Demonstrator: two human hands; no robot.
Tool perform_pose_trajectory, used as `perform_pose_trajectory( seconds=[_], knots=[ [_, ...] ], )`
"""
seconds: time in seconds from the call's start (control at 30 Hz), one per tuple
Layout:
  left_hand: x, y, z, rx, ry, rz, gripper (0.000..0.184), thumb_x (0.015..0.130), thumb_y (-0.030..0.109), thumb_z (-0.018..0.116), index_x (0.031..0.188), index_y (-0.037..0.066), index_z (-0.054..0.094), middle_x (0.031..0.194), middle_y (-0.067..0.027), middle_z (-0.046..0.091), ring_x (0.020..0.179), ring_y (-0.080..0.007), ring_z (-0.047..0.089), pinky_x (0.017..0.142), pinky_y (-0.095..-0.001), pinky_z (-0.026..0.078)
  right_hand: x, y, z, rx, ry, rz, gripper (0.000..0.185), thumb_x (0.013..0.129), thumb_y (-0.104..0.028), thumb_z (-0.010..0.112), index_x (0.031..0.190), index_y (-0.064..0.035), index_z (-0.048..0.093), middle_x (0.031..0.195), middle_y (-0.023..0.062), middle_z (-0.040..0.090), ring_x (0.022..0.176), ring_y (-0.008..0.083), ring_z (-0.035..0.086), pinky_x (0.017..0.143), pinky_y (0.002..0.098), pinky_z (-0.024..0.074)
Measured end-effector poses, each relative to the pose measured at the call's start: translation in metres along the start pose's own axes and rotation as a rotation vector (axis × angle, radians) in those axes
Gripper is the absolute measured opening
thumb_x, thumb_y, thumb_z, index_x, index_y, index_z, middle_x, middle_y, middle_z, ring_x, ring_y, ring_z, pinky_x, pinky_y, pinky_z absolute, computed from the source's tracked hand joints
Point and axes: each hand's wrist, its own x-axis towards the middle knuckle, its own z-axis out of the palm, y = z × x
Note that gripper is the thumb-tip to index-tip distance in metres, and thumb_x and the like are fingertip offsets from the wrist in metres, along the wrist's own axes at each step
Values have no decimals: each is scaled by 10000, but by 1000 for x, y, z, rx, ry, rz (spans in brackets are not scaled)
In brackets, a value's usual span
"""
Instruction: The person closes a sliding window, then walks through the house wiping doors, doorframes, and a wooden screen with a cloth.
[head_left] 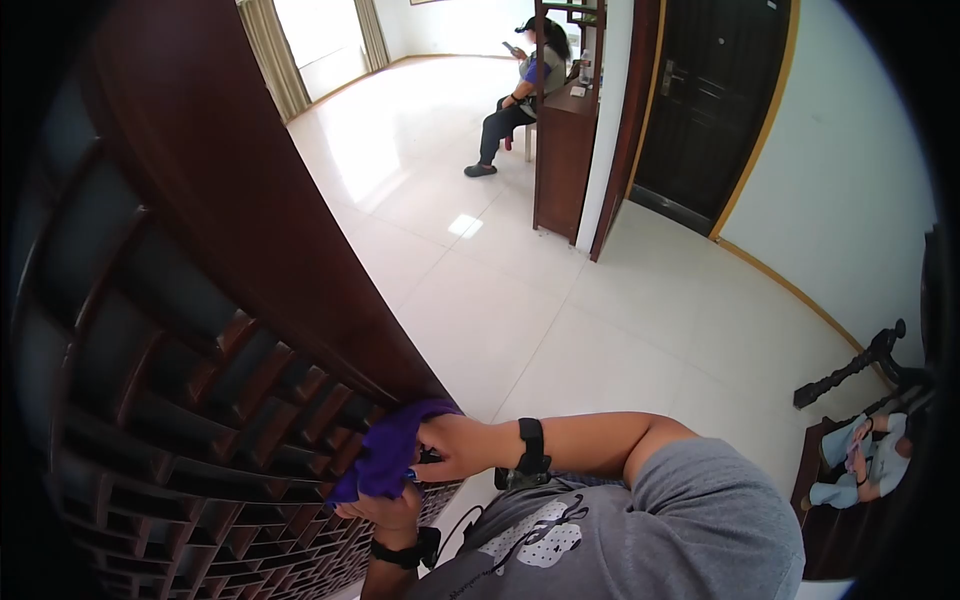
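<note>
A purple cloth [392, 447] lies bunched against the edge of a dark red wooden lattice screen [215, 375] at the lower left. My right hand [450, 447] is closed on the cloth's right part, near the screen's frame. Just below it, my left hand [388, 508] grips the lower part of the same cloth, fingers curled round it. Between the two hands a small blue thing shows, too small to make out. Both wrists carry black straps.
A person [545, 75] sits at the top beside a wooden cabinet [568, 165], holding a phone. Another person [868, 460] sits on a dark wooden bench at the lower right. A black door [705, 105] stands in the wall at the upper right, beyond the pale tiled floor [480, 300].
</note>
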Motion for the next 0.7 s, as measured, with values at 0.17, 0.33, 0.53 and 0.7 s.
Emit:
perform_pose_trajectory(
  seconds=[0.17, 0.33, 0.53, 0.7],
  knots=[
    [-11, -5, -6, -129, -99, 163, 556, 760, 192, 669, 1229, -35, 476, 1236, -251, 479, 1144, -449, 412, 988, -592, 269, -6, -7, 3, 209, 119, 74, 378, 883, -302, 619, 1134, -26, 563, 836, 136, 638, 759, 239, 621, 672, 331, 489],
    [0, 53, -5, -517, -190, 249, 274, 698, 221, 724, 868, 42, 606, 833, -169, 613, 736, -365, 592, 733, -471, 488, -27, 5, -8, 27, 239, 55, 357, 886, -329, 611, 1061, -19, 600, 842, 163, 636, 759, 281, 618, 675, 360, 486],
    [26, 139, 46, -656, -487, 231, 303, 659, 202, 768, 859, 37, 611, 792, -141, 618, 710, -350, 605, 652, -435, 491, -102, 32, -94, -65, 178, 200, 310, 868, -261, 608, 1095, -51, 639, 941, 137, 654, 837, 254, 629, 724, 337, 493],
    [83, 247, 103, -865, -940, 223, 447, 695, 273, 796, 1019, 36, 600, 893, -133, 658, 835, -354, 620, 727, -420, 492, -180, 39, -205, 3, 492, 156, 263, 888, -198, 587, 1086, -34, 640, 978, 129, 662, 885, 241, 628, 789, 336, 490]
  ],
)
